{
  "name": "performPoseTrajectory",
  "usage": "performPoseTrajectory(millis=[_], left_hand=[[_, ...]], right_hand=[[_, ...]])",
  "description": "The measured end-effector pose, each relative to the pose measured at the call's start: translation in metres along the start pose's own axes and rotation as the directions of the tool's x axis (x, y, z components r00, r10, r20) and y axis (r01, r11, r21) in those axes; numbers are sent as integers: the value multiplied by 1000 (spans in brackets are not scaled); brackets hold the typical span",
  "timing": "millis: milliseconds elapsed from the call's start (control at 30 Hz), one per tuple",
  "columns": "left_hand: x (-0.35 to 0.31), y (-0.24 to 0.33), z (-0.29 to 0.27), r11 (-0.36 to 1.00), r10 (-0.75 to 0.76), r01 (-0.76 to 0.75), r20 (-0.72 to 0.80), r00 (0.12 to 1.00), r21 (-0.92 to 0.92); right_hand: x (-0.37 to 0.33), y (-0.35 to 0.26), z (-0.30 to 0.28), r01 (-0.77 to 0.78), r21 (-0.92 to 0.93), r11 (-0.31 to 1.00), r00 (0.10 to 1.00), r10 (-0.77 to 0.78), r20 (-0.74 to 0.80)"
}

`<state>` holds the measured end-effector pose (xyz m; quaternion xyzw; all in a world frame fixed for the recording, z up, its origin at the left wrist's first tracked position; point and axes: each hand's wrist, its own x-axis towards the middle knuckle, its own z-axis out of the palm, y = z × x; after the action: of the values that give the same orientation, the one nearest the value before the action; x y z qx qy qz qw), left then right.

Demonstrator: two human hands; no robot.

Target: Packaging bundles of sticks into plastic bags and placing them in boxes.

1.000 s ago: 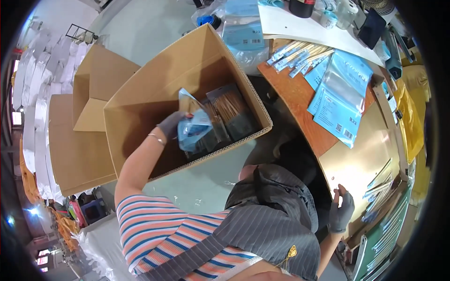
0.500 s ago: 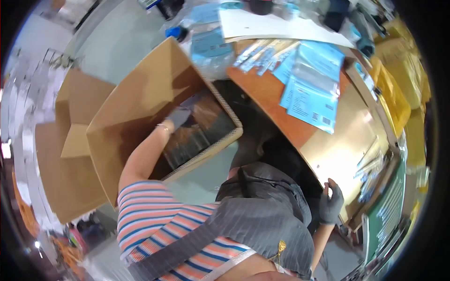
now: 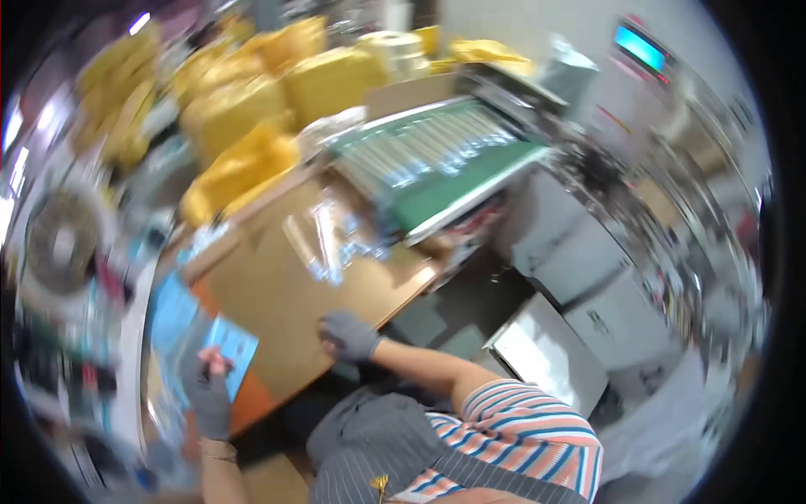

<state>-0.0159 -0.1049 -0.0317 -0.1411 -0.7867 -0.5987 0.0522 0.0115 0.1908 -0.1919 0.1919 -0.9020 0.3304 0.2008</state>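
My left hand (image 3: 210,395), in a grey glove with bare fingertips, is over the light-blue printed plastic packets (image 3: 235,344) at the table's left end. Its fingers are bent and blurred, and I cannot tell whether they grip a packet. My right hand (image 3: 348,336), also gloved in grey, is at the near edge of the brown table (image 3: 277,328) with its fingers curled in and nothing visible in them. Beyond it lie a few slim, pale sticks in clear wrappers with blue ends (image 3: 323,244).
A green conveyor belt (image 3: 453,189) past the table carries a row of similar wrapped sticks. Yellow bags (image 3: 239,113) are piled behind. A fan (image 3: 63,239) stands at far left, grey cabinets (image 3: 579,269) at right. A lit blue screen (image 3: 640,48) is at upper right.
The view has swung right, away from the cardboard box. My left hand has come out of that box to the blue packets. My right hand's fingers have curled in.
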Motion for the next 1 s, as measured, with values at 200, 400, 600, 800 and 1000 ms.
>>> performPoseTrajectory(millis=[200,400,600,800,1000], left_hand=[[88,-155,131,772,288,-369,233,929,517],[110,-198,176,616,272,-244,89,958,749],[115,-199,169,600,198,-115,-8,980,792],[106,-192,172,610,198,-128,6,980,782],[106,-210,158,548,347,-203,0,938,812]], right_hand=[[-11,18,48,198,75,977,980,-196,-36],[-7,20,47,227,111,967,963,-207,-170],[8,27,45,3,300,954,998,-24,65],[127,89,-27,-382,-68,922,892,348,-288],[173,173,-68,-745,-72,663,651,746,142]])
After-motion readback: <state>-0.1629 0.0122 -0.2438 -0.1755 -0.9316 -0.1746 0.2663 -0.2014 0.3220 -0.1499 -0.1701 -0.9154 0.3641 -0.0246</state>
